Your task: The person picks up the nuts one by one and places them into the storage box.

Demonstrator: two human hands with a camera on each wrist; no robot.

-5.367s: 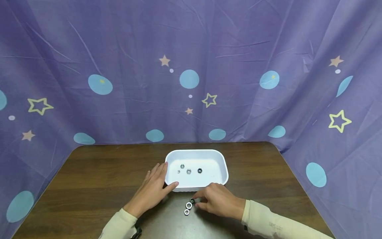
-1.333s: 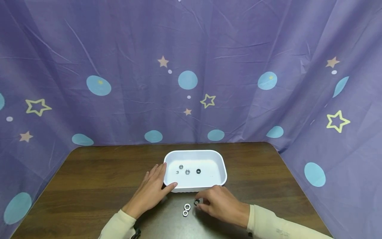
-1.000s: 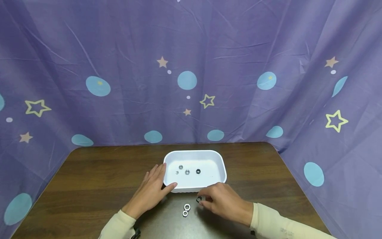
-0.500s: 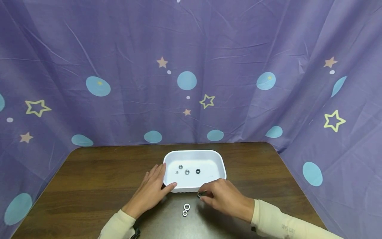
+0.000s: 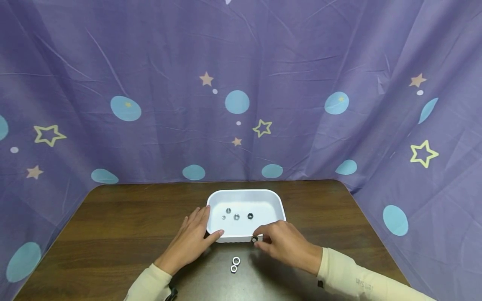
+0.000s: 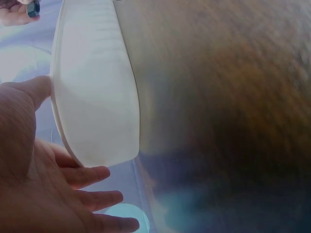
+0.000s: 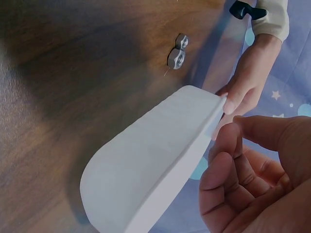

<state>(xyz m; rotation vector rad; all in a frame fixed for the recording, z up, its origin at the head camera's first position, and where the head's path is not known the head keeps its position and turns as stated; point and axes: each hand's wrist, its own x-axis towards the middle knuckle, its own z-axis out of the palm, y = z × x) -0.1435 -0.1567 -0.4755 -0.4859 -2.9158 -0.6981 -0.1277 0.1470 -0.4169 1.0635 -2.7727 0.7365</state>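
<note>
A dark hex nut (image 5: pixel 254 239) is pinched between thumb and index finger of my right hand (image 5: pixel 288 244), level with the front rim of the white tray (image 5: pixel 241 239). The left wrist view shows that dark nut (image 6: pixel 33 8) at its upper left; in the right wrist view the fingers hide it. My left hand (image 5: pixel 192 238) rests on the tray's left side, fingers extended along the outside and thumb at the front rim. Inside the tray lie a black nut (image 5: pixel 250 216), two silver nuts and a tiny silver piece (image 5: pixel 224 217).
Two silver nuts, a larger one (image 5: pixel 236 261) and a smaller one (image 5: pixel 234 269), lie touching on the brown wooden table (image 5: pixel 135 225) in front of the tray. A purple patterned curtain (image 5: pixel 241 159) hangs behind the table.
My right hand picked the dark nut from beside the two silver ones and carried it up and forward to the tray's front rim. The left hand has kept its place.
</note>
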